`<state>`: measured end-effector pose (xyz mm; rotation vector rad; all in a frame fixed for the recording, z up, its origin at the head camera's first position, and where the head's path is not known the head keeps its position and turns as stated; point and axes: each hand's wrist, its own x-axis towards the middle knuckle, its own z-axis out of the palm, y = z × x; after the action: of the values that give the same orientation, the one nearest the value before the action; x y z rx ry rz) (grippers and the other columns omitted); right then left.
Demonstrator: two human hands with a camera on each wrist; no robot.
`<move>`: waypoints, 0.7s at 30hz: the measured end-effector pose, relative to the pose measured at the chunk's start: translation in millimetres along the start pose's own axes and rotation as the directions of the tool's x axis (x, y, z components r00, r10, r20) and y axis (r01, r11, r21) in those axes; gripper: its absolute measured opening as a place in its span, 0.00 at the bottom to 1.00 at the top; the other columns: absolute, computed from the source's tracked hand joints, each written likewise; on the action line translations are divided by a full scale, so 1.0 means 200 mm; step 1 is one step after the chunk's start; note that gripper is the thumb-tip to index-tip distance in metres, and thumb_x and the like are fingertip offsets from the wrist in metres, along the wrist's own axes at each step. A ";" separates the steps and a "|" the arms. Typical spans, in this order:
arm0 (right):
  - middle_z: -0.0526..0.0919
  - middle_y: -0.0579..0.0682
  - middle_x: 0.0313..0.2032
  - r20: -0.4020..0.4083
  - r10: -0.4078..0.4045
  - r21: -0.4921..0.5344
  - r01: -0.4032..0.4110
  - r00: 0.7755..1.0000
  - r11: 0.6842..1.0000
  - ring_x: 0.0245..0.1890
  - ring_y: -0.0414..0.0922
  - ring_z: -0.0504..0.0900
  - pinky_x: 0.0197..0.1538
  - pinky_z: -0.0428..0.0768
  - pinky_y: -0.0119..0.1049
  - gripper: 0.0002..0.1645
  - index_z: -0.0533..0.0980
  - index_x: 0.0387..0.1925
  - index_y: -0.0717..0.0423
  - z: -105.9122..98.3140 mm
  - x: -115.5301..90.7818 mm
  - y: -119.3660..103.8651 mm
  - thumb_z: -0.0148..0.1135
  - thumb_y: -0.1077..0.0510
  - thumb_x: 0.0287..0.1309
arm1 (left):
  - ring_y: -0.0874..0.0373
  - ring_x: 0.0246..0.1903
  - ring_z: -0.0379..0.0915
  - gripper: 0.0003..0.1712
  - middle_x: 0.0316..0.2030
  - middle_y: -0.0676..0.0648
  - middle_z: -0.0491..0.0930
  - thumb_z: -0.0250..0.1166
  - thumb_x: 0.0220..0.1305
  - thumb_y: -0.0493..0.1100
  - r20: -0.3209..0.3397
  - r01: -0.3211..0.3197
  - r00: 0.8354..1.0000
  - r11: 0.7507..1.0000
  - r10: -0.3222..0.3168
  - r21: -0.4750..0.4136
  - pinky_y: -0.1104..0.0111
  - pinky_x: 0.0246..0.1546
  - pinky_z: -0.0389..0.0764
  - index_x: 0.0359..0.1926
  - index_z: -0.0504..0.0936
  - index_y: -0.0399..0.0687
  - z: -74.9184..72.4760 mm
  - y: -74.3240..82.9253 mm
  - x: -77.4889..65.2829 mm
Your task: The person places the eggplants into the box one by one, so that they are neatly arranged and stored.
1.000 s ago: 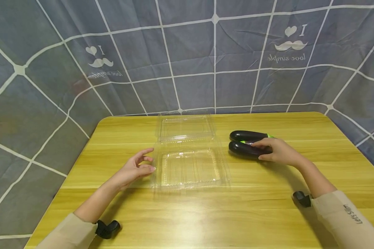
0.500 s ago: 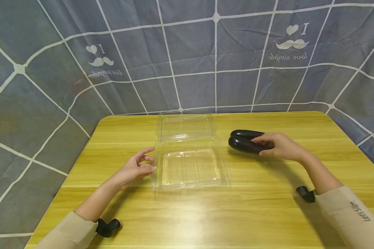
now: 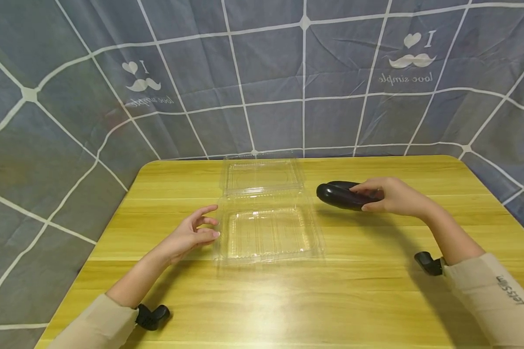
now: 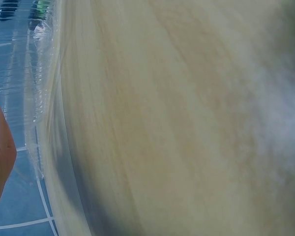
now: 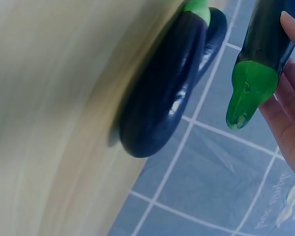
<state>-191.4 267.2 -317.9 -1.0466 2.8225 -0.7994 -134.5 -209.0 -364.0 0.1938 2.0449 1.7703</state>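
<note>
My right hand (image 3: pixel 393 196) grips a dark purple eggplant (image 3: pixel 338 197), holding it above the table, fingers and thumb on opposite sides. In the right wrist view the green stem end of this held eggplant (image 5: pixel 255 81) points downward. Two more eggplants lie on the table there: a near eggplant (image 5: pixel 162 83) and another eggplant (image 5: pixel 216 39) partly behind it. A clear plastic clamshell box (image 3: pixel 268 232) lies unfolded, its lid (image 3: pixel 262 175) toward the back. At the box's left edge is my left hand (image 3: pixel 185 240), fingers loosely bent; whether the fingertips touch the rim, I cannot tell.
The wooden table (image 3: pixel 262 300) reaches back to a grey-blue curtain (image 3: pixel 270 72) with white grid lines. Black wrist-worn pieces stick out from the left cuff (image 3: pixel 153 317) and right cuff (image 3: pixel 428 263).
My right hand has lifted one eggplant off the table and moved it slightly up and to the left. The left hand and the clamshell box have stayed put.
</note>
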 end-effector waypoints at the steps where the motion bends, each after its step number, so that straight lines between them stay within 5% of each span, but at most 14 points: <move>1: 0.81 0.52 0.43 -0.002 -0.012 -0.002 0.012 1.000 1.000 0.38 0.43 0.76 0.38 0.77 0.35 0.24 0.79 0.48 0.59 0.00 0.00 0.00 0.72 0.63 0.45 | 0.54 0.42 0.73 0.44 0.52 0.36 0.61 0.62 0.60 0.34 0.000 0.000 1.000 1.000 0.000 0.001 0.67 0.44 0.77 0.71 0.48 0.43 0.00 0.00 0.00; 21: 0.82 0.48 0.40 0.089 -0.067 0.005 0.067 0.994 0.998 0.38 0.43 0.79 0.40 0.78 0.43 0.23 0.79 0.50 0.58 -0.03 0.15 -0.12 0.70 0.63 0.48 | 0.55 0.41 0.74 0.44 0.52 0.34 0.61 0.61 0.60 0.33 -0.003 -0.003 1.000 1.000 0.003 -0.011 0.67 0.44 0.77 0.71 0.46 0.41 0.01 0.01 0.01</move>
<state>-201.3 235.1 -296.4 -1.1520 2.7252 -0.7414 -135.7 -206.7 -363.5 0.1910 2.0378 1.7843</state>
